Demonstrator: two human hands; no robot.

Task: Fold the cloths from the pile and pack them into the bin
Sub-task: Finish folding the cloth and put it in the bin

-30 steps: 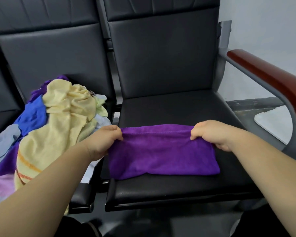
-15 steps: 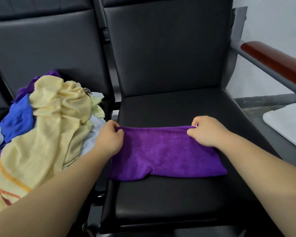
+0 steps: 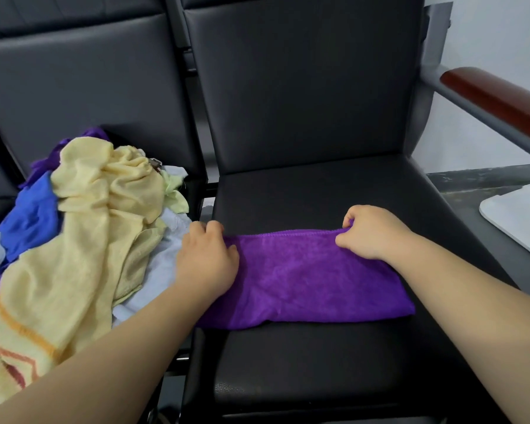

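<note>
One purple cloth [image 3: 306,276], two hands [image 3: 207,264] [image 3: 371,232]

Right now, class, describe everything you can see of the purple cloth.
The purple cloth is a fuzzy, microfibre-looking towel, apparently folded into a long band lying flat across the black chair seat. The left hand holds its far left corner; the right hand pinches its stitched far edge near the right.

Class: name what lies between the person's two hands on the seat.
The purple cloth, seen in the head view: its far hem runs from the left hand to the right hand, both holding it.
</note>
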